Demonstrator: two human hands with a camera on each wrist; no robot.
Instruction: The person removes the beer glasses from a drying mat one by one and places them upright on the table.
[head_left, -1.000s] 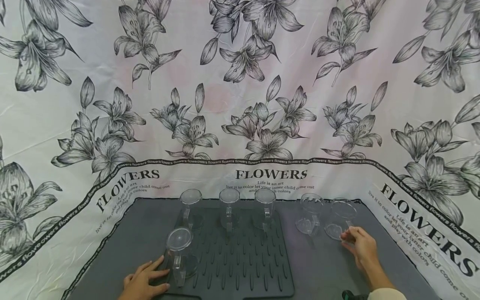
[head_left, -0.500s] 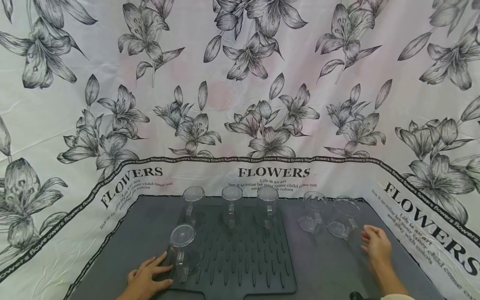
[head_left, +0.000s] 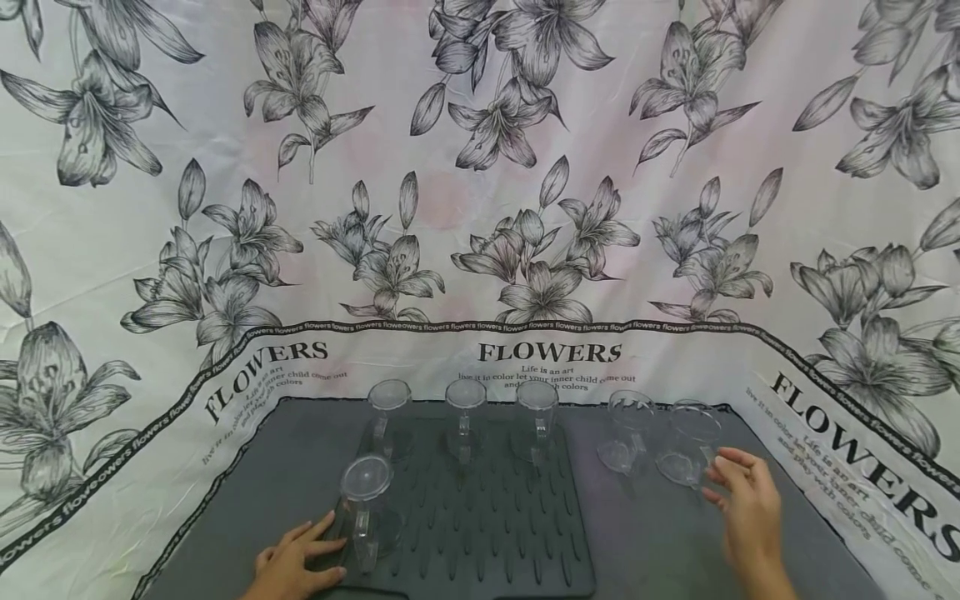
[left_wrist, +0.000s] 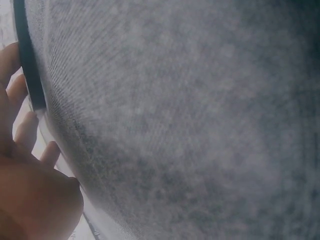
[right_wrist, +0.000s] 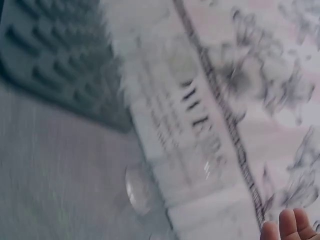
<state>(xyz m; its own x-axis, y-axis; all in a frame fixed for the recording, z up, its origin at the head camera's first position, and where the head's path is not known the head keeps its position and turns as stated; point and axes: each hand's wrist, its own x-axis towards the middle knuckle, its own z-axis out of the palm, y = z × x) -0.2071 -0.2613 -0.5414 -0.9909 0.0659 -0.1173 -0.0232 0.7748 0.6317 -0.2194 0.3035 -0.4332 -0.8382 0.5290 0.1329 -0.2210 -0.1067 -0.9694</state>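
Note:
My left hand (head_left: 296,562) lies at the left edge of the dark ridged mat (head_left: 498,500), its fingers spread and resting on that edge. Just right of those fingertips a clear mug (head_left: 366,483) stands upside down on the mat, handle toward me. On the right of the table, my right hand (head_left: 750,508) has its loosely bent fingertips right at the handle of an upright clear mug (head_left: 686,442). Only a few of its fingers (right_wrist: 290,225) show in the right wrist view. Left of that mug stands another upright clear mug (head_left: 626,433).
Along the mat's back edge stand an upside-down mug at left (head_left: 390,417), a middle one (head_left: 465,417) and a right one (head_left: 537,417). A flower-printed cloth (head_left: 540,275) hangs behind and beside the grey table (head_left: 645,533).
My right hand came off the right mug's handle, moved right, then returned with its fingertips at the handle. My left hand stays at the mat's edge. The mugs keep their places.

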